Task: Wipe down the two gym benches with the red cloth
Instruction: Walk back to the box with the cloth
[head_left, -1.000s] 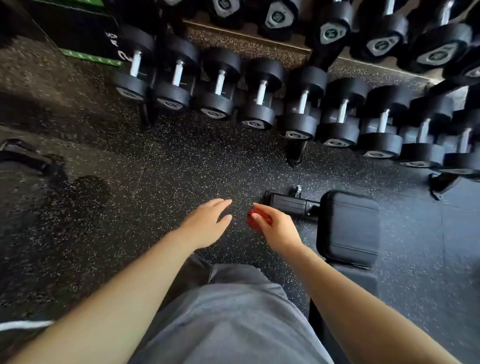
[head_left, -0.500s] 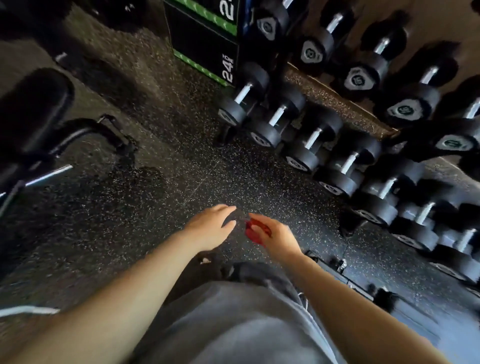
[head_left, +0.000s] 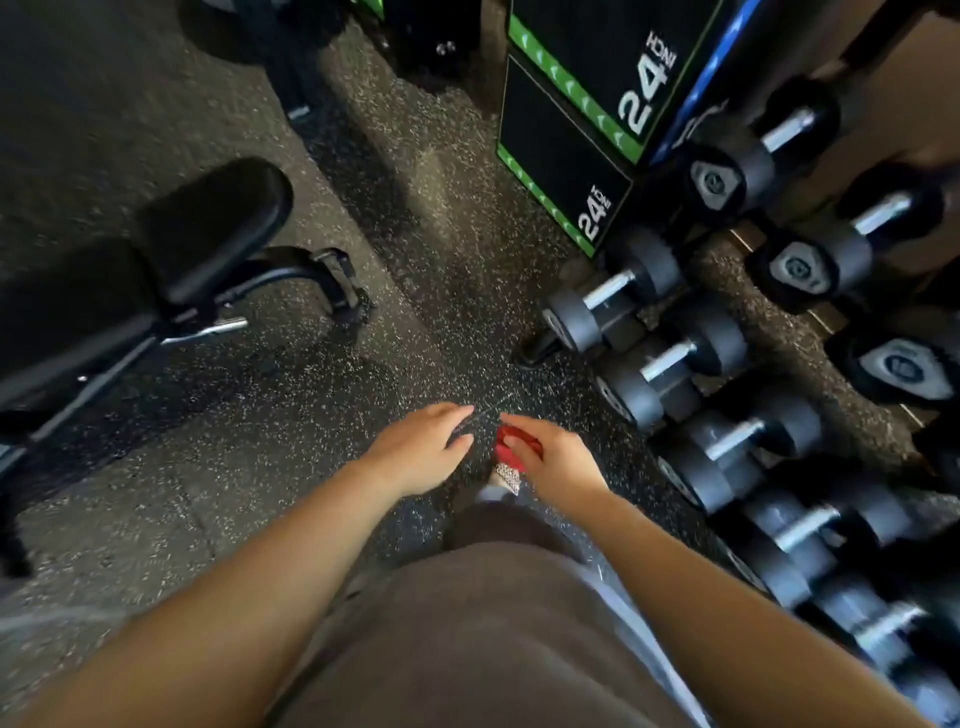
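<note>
Our right grip (head_left: 558, 460) is clamped on the bunched red cloth (head_left: 511, 448). It looks soft, light and limp, so we judge a wadded fold holds best. Our left grip (head_left: 415, 449) hangs relaxed just beside it, holding nothing, and a gym bench (head_left: 208, 228) stands well to its left.

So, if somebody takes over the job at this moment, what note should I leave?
Left grip: open, holds nothing.
Right grip: holds the bunched red cloth above the floor.
One bench stands to the left, touched by neither hand; the second is out of view.
Done: no wiping shows.
Left: bring cloth to the bench, wipe both.
</note>
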